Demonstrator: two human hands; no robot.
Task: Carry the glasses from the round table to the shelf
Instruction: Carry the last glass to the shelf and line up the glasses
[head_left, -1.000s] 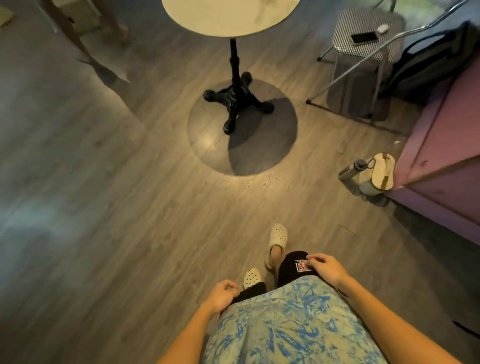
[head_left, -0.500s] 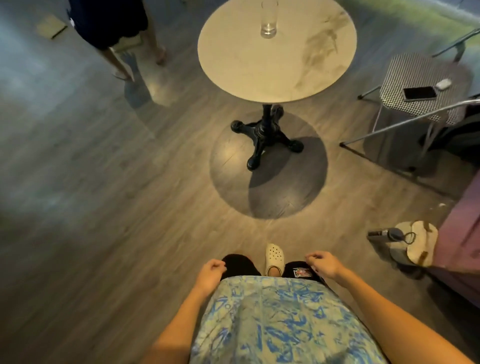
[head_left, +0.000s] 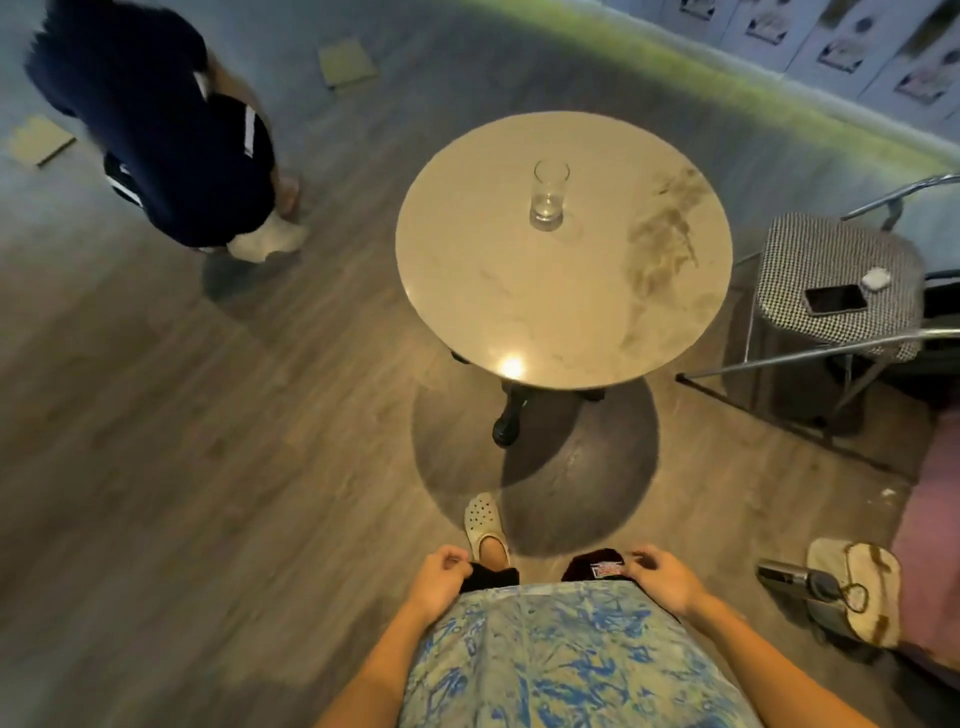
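One clear glass (head_left: 549, 195) stands upright on the far half of the round table (head_left: 498, 291), a little right of its middle, apparently empty or nearly so, with nothing else on the top. A second ago only the near rim of the table showed and the glass was out of view; half a second ago it sat at the top edge of the view; now the whole tabletop lies ahead, so the wearer has walked closer and looked up. The left hand (head_left: 441, 577) and the right hand (head_left: 662, 574) hang at the hips as before, fingers loosely curled and holding nothing, well apart from the glass. One foot in a pale clog (head_left: 483, 519) is stepping toward the table base. Judging from this, the approach is nearly done and the reach has not begun; no shelf is in view. To the right stands a chair (head_left: 831, 249) with a checked seat bearing a phone (head_left: 835, 300). A second person (head_left: 171, 140) in dark clothes is bent over at far left, and a bag (head_left: 857, 597) lies on the floor at near right.
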